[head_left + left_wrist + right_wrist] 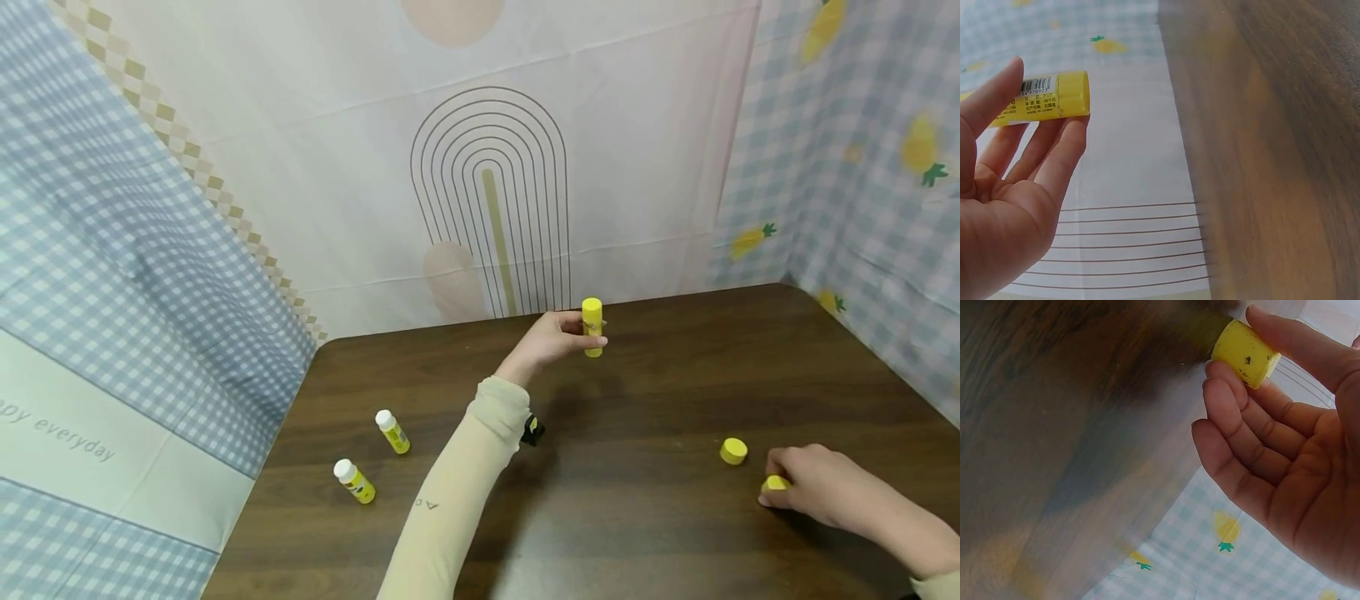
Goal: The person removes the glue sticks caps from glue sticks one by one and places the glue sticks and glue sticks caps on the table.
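My left hand [553,337] holds a yellow glue stick [592,321] upright above the far part of the table, its yellow cap on top. In the left wrist view, thumb and fingers pinch the glue stick [1044,97], and its barcode label shows. At the right side of the table my right hand [817,483] pinches a yellow cap [776,483] close to the tabletop. The right wrist view shows this cap [1244,355] between thumb and fingertips. Just beyond the right hand, a second yellow cap [733,451] rests on the table.
Two glue sticks with white tops, one farther back [393,432] and one nearer [355,481], stand on the left of the dark wooden table [637,533]. Behind the table hangs a printed cloth [637,167], with checked cloth [135,208] on the left.
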Demonstrator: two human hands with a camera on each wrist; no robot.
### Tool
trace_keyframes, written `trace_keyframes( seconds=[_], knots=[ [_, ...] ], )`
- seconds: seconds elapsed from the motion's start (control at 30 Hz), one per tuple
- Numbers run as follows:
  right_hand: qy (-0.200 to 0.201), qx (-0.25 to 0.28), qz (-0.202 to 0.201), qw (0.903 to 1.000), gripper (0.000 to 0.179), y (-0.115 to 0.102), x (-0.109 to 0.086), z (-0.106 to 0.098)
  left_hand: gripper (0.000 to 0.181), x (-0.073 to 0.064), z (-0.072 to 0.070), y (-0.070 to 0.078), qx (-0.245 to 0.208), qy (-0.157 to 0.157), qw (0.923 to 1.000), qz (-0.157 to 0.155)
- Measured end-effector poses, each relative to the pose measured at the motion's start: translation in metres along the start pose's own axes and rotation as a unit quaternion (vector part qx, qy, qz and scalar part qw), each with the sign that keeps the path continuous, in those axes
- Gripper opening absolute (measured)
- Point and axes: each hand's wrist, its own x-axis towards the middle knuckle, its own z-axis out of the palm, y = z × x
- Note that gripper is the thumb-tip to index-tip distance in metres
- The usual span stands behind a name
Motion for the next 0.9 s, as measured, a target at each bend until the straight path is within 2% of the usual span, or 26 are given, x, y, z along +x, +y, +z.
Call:
trace_keyframes(
  seconds=[0.23, 0.4, 0.67, 0.77, 0.9],
  knots=[
    [0.001, 0.001, -0.005, 1.0000, 0.027, -0.002, 0.000, 0.000, 0.028, -0.020, -0.005, 0.005, 0.002, -0.005, 0.9997, 0.025],
    [-0.001, -0.006, -0.002, 1.0000, 0.027, -0.003, 0.000, 0.000, 0.029, -0.047, -0.005, 0.012, 0.006, -0.022, 0.9987, 0.045],
    [0.001, -0.017, 0.000, 0.9998, 0.027, -0.005, -0.001, 0.000, 0.031, -0.095, -0.003, 0.021, 0.004, -0.043, 0.9979, 0.049],
    [-0.006, -0.020, 0.004, 0.9998, 0.027, -0.004, -0.003, 0.000, 0.031, -0.107, -0.002, 0.023, 0.006, -0.053, 0.9971, 0.054],
    [-0.011, -0.023, 0.008, 0.9996, 0.027, -0.004, -0.003, 0.001, 0.030, -0.116, -0.001, 0.024, 0.010, -0.057, 0.9966, 0.058]
  ],
)
